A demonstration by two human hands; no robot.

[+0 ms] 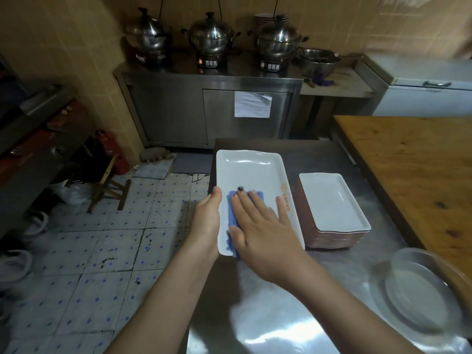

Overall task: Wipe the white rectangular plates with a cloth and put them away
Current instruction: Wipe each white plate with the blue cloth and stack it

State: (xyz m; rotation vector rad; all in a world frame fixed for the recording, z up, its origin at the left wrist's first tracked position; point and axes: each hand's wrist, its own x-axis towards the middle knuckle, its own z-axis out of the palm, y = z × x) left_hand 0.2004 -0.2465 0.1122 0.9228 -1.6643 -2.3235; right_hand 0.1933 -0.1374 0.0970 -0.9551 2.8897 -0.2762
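The left hand [206, 221] grips the plate [251, 169] by its left edge; its long axis extends ahead of the right hand [260, 228], whose straight fingers press the cloth [233, 215] flat.

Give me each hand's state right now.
Left hand: grips the left edge of the white plate, thumb on the rim.
Right hand: open, flat, pressing the blue cloth onto the plate.
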